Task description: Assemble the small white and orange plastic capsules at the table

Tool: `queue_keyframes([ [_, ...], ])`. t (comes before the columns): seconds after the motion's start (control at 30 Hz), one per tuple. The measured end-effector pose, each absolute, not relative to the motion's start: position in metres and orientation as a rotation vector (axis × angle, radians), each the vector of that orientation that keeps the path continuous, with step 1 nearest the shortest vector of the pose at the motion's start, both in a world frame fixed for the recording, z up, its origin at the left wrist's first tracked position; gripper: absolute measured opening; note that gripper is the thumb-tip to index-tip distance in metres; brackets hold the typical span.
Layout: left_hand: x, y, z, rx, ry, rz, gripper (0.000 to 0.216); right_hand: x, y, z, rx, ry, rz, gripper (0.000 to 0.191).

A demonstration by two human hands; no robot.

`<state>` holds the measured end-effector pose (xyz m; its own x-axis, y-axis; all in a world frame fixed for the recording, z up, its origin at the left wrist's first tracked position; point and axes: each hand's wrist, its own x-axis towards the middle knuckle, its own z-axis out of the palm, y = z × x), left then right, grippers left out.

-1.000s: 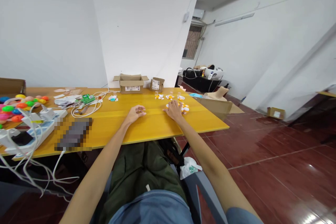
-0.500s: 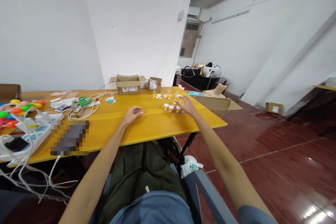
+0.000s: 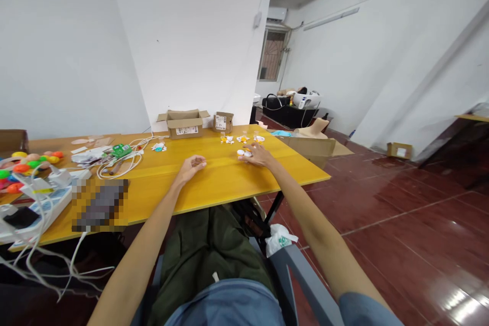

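Observation:
Small white jars with orange bands (image 3: pixel 241 153) stand close together on the yellow table (image 3: pixel 214 183). My right hand (image 3: pixel 260 155) curves around the group, thumb on the near side and fingers on the far side, and hides part of it. How many jars lie within this grip I cannot tell. To the left, my left hand (image 3: pixel 193 165) hovers at the table with loosely bent fingers, thumb apart, nothing visible in it. Behind the jars lie small piles of white and orange pieces (image 3: pixel 242 139), too small to make out.
An open cardboard box (image 3: pixel 185 130) and a smaller box (image 3: pixel 223 122) stand against the wall. On the left are a power strip (image 3: pixel 57 202) with white cables, a blurred dark device (image 3: pixel 101 205), a green packet (image 3: pixel 121 150) and colourful balls (image 3: pixel 23 168). A carton (image 3: pixel 311 146) adjoins the right edge.
My right hand has moved left and down, closing around the small jars, which now show less. The left hand stays almost in place. The view has shifted slightly.

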<state>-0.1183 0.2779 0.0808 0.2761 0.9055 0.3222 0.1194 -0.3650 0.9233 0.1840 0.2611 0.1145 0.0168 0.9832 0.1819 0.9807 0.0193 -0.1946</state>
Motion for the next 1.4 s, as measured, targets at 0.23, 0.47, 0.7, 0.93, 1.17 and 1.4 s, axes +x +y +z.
queue_keyframes([
  [0.23, -0.119, 0.281, 0.078, 1.702, 0.960, 1.165, 0.040, 0.164, 0.260, 0.112, -2.031, -2.089, -0.095, 0.053],
  [0.47, -0.118, 0.281, 0.077, 1.705, 0.975, 1.155, 0.037, 0.142, 0.265, 0.109, -1.995, -2.102, -0.166, 0.047],
  [0.7, -0.115, 0.283, 0.071, 1.715, 0.972, 1.161, 0.023, 0.104, 0.278, 0.111, -1.954, -2.155, -0.171, 0.046],
  [0.93, -0.115, 0.281, 0.065, 1.695, 1.006, 1.189, 0.008, 0.050, 0.302, 0.121, -1.925, -2.182, -0.117, 0.045],
  [1.17, -0.114, 0.283, 0.057, 1.689, 1.035, 1.208, 0.007, 0.004, 0.333, 0.125, -1.951, -2.139, -0.070, 0.045],
  [1.4, -0.110, 0.283, 0.052, 1.672, 1.049, 1.203, 0.013, -0.014, 0.350, 0.129, -1.997, -2.062, -0.008, 0.045],
])
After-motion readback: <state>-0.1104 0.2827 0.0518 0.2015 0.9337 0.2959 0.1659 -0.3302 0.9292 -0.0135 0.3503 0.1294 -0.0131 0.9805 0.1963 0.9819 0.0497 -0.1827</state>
